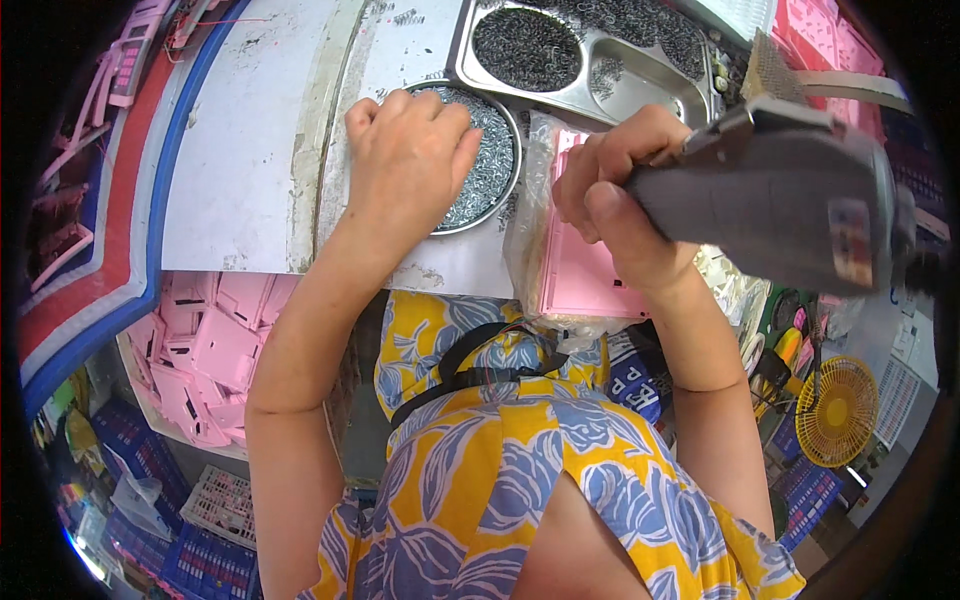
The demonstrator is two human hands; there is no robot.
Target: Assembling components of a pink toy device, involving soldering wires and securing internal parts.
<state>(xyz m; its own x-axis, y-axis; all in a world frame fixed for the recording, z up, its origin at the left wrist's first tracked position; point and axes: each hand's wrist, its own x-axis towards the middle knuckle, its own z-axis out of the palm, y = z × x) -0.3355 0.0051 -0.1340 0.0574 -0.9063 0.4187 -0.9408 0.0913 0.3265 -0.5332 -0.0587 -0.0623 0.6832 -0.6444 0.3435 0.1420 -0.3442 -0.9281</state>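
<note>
Screws fill the round metal dish, which serves as the reference point on the white worktop. Left hand rests over the near-left part of that dish, fingers curled down into the small screws; whether it pinches any cannot be told, the palm side being hidden. Right hand is to the right of the dish, closed around the grip of a grey power screwdriver, thumb laid along its body. Directly beneath that hand, just right of the dish, lies a pink plastic housing in a clear plastic bag, its near edge reaching the worktop's front edge. Beyond the dish, touching or nearly touching its far rim, stands a steel compartment tray holding more dark screws. Below the dish and to its left, off the worktop, a heap of pink plastic parts sits in a bin.
</note>
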